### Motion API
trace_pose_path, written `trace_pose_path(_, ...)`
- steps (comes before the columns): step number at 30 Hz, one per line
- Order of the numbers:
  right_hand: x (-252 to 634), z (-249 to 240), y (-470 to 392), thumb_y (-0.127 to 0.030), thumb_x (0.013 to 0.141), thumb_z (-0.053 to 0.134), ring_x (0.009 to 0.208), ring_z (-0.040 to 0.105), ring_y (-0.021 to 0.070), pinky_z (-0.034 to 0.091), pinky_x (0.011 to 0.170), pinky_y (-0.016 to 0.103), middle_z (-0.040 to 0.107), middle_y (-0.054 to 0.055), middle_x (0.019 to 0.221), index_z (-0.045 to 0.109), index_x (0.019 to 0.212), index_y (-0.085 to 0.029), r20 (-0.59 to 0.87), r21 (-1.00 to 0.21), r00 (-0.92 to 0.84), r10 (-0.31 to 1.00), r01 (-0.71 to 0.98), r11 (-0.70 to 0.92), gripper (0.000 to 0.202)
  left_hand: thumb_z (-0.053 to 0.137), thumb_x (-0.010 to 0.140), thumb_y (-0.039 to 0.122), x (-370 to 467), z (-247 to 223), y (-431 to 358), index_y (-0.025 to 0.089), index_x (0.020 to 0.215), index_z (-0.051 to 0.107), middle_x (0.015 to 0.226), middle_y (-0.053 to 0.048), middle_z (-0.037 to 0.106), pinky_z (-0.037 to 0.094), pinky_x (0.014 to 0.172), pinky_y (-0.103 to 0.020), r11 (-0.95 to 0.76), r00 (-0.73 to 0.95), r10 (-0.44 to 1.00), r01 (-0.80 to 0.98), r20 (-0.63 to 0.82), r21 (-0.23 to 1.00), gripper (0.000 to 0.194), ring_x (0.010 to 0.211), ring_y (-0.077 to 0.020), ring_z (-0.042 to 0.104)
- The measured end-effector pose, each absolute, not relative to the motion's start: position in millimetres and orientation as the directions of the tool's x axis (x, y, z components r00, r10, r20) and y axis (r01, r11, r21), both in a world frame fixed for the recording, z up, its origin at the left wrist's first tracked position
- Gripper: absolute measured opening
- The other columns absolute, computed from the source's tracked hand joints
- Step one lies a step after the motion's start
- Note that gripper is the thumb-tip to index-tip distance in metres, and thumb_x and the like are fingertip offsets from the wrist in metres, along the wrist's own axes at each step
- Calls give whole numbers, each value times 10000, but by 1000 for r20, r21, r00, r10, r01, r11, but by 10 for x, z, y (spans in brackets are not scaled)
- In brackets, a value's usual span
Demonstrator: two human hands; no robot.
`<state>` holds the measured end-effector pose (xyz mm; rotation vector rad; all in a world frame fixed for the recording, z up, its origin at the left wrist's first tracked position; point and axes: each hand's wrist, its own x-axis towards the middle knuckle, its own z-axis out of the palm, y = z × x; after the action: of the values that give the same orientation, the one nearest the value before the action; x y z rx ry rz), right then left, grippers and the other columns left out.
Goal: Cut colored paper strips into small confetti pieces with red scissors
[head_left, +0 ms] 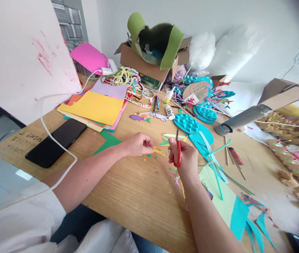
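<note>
My right hand (187, 158) grips a pair of scissors (179, 154) by the red handles, with the blades pointing up and away from me. To its left, my left hand (138, 144) is closed in a pinch low over the table; what sits between its fingertips is too small to make out. A yellow paper strip (160, 151) lies between the two hands. Tiny green and yellow paper bits are scattered just below. Behind my left wrist is a green paper sheet (108, 141). Cut fish shapes (138, 117) lie farther back, near a white glue bottle (170, 112).
A black phone (57, 142) and a stack of coloured paper (94, 107) lie on the left, with a white cable (42, 116) crossing there. Blue egg-carton pieces (187, 123), a grey cylinder (241, 121) and green stems (218, 179) are on the right. A cardboard box (141, 61) stands behind.
</note>
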<state>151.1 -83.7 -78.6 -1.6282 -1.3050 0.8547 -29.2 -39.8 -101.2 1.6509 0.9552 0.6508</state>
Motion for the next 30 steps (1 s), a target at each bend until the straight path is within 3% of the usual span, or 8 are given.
trace_pose_path(3, 1544, -777, -813, -618, 787, 604, 340, 488, 111, 351, 363, 213, 532, -10, 418, 561, 615, -173, 38, -914, 255, 966, 400, -69, 479, 628, 638, 161, -286, -1054, -436, 169, 601, 615, 724, -18, 638, 370, 580, -250, -405, 589, 805, 467, 65, 786, 40, 621, -121, 517)
trace_pose_path(5, 1579, -803, -784, -580, 781, 619, 385, 511, 125, 355, 392, 223, 563, 4, 464, 556, 630, -181, 45, -880, 208, 977, 472, -60, 432, 631, 665, 195, -276, -1074, -469, 178, 611, 621, 766, -24, 643, 368, 590, -264, -493, 589, 802, 561, 98, 665, 57, 643, -136, 536)
trace_pose_path(11, 1640, -971, -721, -229, 763, 601, 616, 575, 169, 358, 553, 245, 648, 44, 687, 572, 776, -188, 103, -482, -30, 994, 873, 76, 53, 600, 753, 237, -260, -1091, -506, 183, 720, 658, 847, -39, 642, 380, 594, -267, -501, 524, 841, 663, 132, 556, 86, 647, -140, 563)
trace_pose_path(15, 1623, -1038, -731, -124, 791, 507, 696, 580, 190, 342, 600, 256, 642, 69, 720, 555, 785, -184, 90, -329, -162, 983, 927, 182, 77, 587, 773, 234, -253, -1135, -487, 184, 726, 659, 832, -34, 640, 367, 582, -262, -501, 513, 846, 670, 146, 548, 100, 632, -134, 550)
trace_pose_path(23, 1617, -1029, -722, -122, 800, 503, 606, 552, 165, 296, 555, 247, 619, 38, 664, 529, 752, -193, 34, -342, -136, 990, 929, 139, 89, 555, 831, 299, -257, -1186, -464, 178, 703, 641, 809, -27, 629, 334, 583, -268, -499, 478, 856, 658, 199, 564, 196, 614, -121, 524)
trace_pose_path(30, 1638, -962, -690, -192, 809, 510, 555, 536, 151, 302, 514, 228, 619, 27, 642, 558, 770, -189, 25, -382, -57, 998, 922, 62, 62, 570, 815, 254, -252, -1185, -456, 171, 673, 609, 783, -28, 616, 341, 596, -259, -493, 426, 865, 624, 265, 606, 170, 629, -118, 513)
